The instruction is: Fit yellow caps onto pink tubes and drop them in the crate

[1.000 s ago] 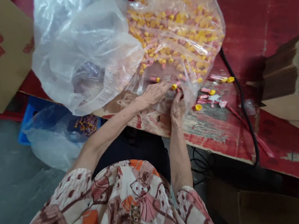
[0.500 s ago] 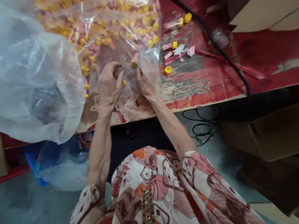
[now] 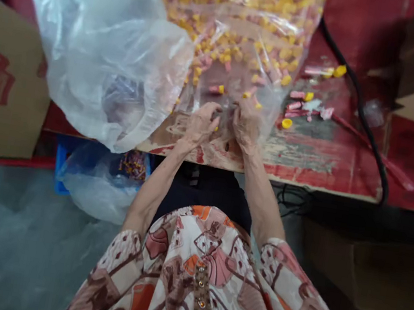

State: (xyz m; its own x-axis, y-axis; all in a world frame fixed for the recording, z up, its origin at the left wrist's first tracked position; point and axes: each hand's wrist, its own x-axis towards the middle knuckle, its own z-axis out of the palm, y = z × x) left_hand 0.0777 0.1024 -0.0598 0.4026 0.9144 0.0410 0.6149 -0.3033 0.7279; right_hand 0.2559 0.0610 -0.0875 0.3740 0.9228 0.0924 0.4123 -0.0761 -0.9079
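Head view: at the centre of the frame, the left hand was held over the near end of a clear plastic bag, its fingers curled toward the thumb; a yellow bit showed by the fingertips, but whether it was pinched could not be told. To its right, well apart, the right hand was bent inward, fingers loosely curled and seemingly veiled by film; what it held, if anything, could not be made out. With film so slack, the bag was probably best steadied by one hand, and any small piece best gripped lightly around its barrel, so that the cap was not knocked.

At far left, a stiff brown carton with red print was seen. Beside it a milky bag was crumpled into glossy folds, and below, a hard blue crate was draped with cloudy film. Across the upper centre, pink cylinders with smooth yellow caps were heaped inside the clear plastic bag. At right, on the red surface, worn to grey patches, loose pieces and a round yellow cap were strewn near a smooth black cable.
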